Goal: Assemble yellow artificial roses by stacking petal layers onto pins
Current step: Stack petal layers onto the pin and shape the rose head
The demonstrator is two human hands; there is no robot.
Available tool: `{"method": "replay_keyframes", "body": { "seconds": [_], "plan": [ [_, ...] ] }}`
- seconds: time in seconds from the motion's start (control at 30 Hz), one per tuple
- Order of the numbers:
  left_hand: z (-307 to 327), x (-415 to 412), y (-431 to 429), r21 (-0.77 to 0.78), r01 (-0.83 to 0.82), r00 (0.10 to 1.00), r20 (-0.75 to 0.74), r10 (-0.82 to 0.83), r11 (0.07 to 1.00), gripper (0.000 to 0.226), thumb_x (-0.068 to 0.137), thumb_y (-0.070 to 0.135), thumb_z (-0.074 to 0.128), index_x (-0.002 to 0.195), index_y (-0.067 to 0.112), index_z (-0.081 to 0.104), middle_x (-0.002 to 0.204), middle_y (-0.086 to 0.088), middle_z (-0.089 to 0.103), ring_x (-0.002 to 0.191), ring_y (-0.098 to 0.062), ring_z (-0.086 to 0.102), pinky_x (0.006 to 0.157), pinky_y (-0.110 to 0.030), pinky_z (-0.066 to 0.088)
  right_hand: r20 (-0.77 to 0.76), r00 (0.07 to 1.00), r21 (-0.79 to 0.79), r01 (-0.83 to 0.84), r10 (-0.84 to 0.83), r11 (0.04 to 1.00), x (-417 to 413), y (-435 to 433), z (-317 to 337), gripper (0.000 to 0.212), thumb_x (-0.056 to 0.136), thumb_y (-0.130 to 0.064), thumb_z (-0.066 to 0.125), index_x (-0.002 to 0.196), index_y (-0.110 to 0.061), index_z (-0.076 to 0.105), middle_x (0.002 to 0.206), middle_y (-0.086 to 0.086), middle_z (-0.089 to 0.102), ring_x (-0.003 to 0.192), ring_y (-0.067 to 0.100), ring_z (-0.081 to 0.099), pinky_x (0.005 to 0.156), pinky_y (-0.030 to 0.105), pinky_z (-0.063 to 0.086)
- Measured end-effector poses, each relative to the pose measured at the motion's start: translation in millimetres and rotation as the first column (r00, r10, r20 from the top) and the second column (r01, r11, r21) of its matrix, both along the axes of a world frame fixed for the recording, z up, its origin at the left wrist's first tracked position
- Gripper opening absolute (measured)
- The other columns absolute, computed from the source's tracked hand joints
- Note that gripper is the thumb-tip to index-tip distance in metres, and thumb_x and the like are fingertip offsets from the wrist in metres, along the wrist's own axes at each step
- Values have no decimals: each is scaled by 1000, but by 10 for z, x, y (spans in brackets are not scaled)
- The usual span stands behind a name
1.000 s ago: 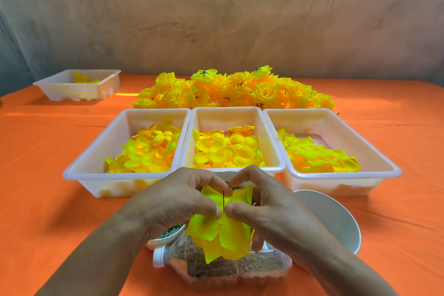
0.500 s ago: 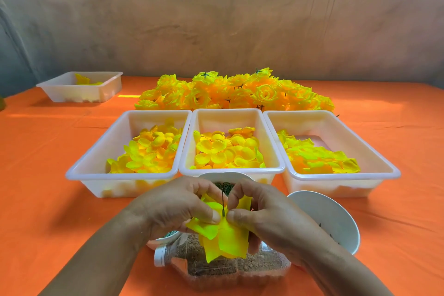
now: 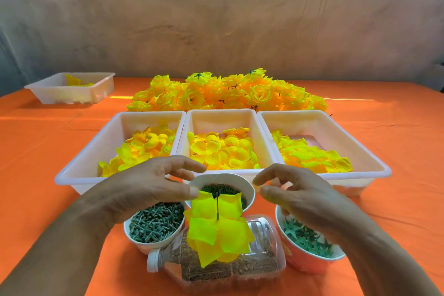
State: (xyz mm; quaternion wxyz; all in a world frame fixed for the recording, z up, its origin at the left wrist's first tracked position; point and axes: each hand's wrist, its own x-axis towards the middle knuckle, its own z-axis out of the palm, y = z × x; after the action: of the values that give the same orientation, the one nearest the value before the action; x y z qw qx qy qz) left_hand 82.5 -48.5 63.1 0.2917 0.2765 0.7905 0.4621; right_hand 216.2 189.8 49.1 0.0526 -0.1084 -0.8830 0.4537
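The left hand (image 3: 144, 190) and right hand (image 3: 305, 199) are hovering with fingers spread, holding nothing, either side of the bright yellow fabric petal layer (image 3: 216, 230) sitting on the thin upright green pin (image 3: 217, 206), so the next layer is probably wanting centring and pressing straight down.

no legible text, labels or numbers, orange cup (image 3: 303, 262) bears a pale mark (unreadable)

One wide-angle view, worn on the head, looks forward and down across the tabletop (image 3: 36, 151); the bottle (image 3: 259, 269) lies close beneath the lens; the trays (image 3: 221, 111) sit mid-frame; the roses (image 3: 228, 96) and wall (image 3: 216, 19) lie farthest.
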Motion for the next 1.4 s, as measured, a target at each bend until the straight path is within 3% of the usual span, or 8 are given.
{"method": "replay_keyframes", "body": {
  "seconds": [0.2,0.33,0.5,0.63,0.77,0.93,1.27,1.4],
  "plan": [
    [-229,-286,258,219,-279,932,-171,319,935,13,77,23,81,88,28,76,91,0,69,84,-17,65,79,-34,50,-89,957,93,285,-277,954,-199,521,-30,16,87,-21,63,84,-35,70,83,-10,63,73,18,62,64,31,46],
    [-432,-487,462,315,-384,842,-266,469,868,15,84,10,72,80,24,73,74,6,68,73,-12,61,69,-26,47,-136,894,189,447,-427,874,-395,873,-99,21,87,-13,58,94,-27,71,100,-2,70,93,22,62,79,32,46],
    [-594,-674,671,299,-394,796,-363,485,869,21,83,12,73,74,31,71,74,12,70,74,-4,64,66,-22,44,-39,846,372,506,-532,778,-701,1210,-217,22,85,-25,62,107,-24,69,113,6,67,102,27,61,82,31,45],
    [-711,-729,761,202,-370,804,-420,421,907,22,82,13,75,71,32,70,66,16,68,65,6,61,61,-18,41,89,848,458,432,-523,777,-866,1289,-377,51,75,-46,72,121,-26,61,125,3,58,117,27,54,89,34,44],
    [-744,-768,790,179,-357,801,-447,399,917,18,81,17,74,73,32,71,68,25,69,67,9,62,62,-22,43,48,824,568,442,-564,694,-920,1300,-541,33,79,-30,59,111,-25,65,120,6,64,113,30,56,84,34,45],
    [-790,-813,756,236,-337,814,-414,408,911,22,81,14,76,72,35,73,73,21,71,69,5,64,68,-27,48,-155,782,477,595,-604,647,-909,1306,-598,27,90,-21,43,102,-19,67,109,15,68,102,36,59,77,35,43],
    [-809,-847,742,295,-312,837,-364,408,903,34,82,12,75,78,45,72,78,19,73,72,5,65,70,-25,46,-289,676,-242,634,-678,735,-775,1410,-496,17,90,-32,55,91,-27,72,86,2,71,85,30,65,85,47,52],
    [-813,-851,755,306,-318,840,-348,416,897,32,82,11,75,75,42,73,78,17,73,73,3,66,71,-25,46,-339,623,-318,629,-705,709,-752,1445,-547,11,88,-31,62,82,-29,72,76,-5,72,57,10,69,63,30,50]
  ]
}}
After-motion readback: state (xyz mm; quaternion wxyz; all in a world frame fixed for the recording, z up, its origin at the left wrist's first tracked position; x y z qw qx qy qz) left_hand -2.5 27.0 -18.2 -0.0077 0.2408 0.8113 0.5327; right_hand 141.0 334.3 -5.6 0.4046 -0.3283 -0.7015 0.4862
